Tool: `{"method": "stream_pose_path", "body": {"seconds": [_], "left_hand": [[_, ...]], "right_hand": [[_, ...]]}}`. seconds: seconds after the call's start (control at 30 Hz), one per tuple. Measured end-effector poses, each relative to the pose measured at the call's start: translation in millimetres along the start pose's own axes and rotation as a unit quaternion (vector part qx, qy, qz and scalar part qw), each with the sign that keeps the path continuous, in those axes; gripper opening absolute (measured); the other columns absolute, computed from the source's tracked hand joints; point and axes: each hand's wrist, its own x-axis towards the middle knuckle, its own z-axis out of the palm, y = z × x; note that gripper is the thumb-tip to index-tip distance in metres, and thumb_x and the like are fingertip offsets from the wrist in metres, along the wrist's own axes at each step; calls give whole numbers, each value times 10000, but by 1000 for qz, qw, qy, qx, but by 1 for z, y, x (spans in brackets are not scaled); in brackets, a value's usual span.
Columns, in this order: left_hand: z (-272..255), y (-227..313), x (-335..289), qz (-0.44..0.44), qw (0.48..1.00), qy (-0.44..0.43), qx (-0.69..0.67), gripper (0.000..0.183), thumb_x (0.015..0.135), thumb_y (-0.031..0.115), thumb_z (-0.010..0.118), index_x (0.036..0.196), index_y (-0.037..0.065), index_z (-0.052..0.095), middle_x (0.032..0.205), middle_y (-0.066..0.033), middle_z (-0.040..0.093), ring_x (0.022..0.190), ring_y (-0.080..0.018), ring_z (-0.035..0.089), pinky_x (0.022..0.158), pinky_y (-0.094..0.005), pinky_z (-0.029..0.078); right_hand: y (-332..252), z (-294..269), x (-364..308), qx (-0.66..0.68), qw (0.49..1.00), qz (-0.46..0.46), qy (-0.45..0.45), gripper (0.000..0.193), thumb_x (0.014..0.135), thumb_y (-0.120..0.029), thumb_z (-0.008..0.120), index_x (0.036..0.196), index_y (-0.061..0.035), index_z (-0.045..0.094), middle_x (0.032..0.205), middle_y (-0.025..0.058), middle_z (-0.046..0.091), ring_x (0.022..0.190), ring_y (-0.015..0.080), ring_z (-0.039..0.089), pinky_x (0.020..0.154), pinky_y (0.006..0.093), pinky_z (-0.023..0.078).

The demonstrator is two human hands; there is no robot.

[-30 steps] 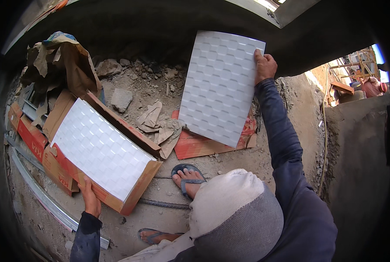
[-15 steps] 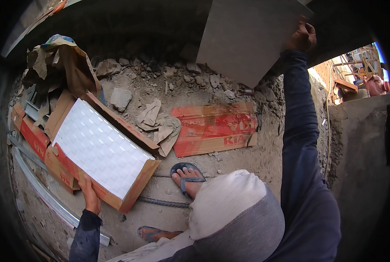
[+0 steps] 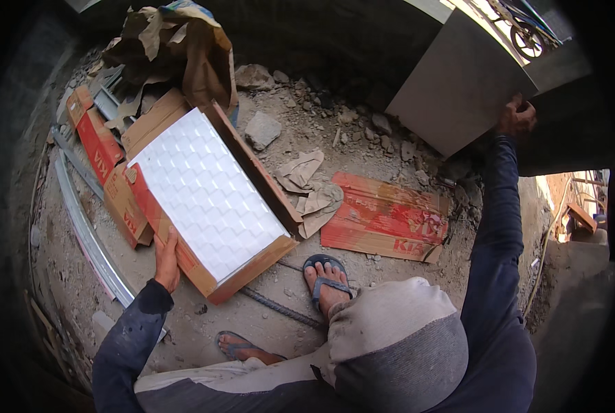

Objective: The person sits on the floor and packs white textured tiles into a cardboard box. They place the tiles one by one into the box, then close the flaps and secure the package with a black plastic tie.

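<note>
Carton: left of centre in my frame, open; its cardboard walls look soft, so I'd take it from underneath and expect weight.
White tile: face up in the carton, glossy and embossed; likely slick, so I'd favour its edges.
Loose tile: upper right of the frame, tilted, plain grey face showing; it looks stiff and thin, probably brittle at the corners, best supported along two edges.
Right grip: grasping the loose tile near its right-hand corner.
Left grip: against the carton's lower-left side; I can't tell whether it's clenched.
</note>
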Motion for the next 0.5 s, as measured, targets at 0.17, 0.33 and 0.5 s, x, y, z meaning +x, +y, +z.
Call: {"method": "stream_pose_path", "body": {"seconds": [0.17,0.33,0.5], "left_hand": [[1,-4,-2,-21,1000,-7,-7,944,973,650,625,1578,11,283,1525,-157,452,1435,-242,435,1193,-377,368],[6,-5,2,-34,999,9,-37,955,937,679,650,1532,-10,362,1438,-163,533,1346,-232,539,1123,-352,454],[16,-9,1,-34,983,9,-179,906,943,681,640,1546,60,374,1406,-121,562,1297,-207,573,1083,-372,493]], "right_hand": [[-71,-88,-202,242,886,-211,-336,516,900,-228,827,1299,-3,587,1182,154,641,1075,286,632,934,412,512],[-96,-218,-426,476,290,-381,-738,348,895,-300,816,699,-80,632,614,80,589,575,272,627,551,398,516],[-168,-209,-532,601,184,-454,-632,334,961,-264,724,762,-69,540,781,90,533,731,267,655,627,401,536]]}}
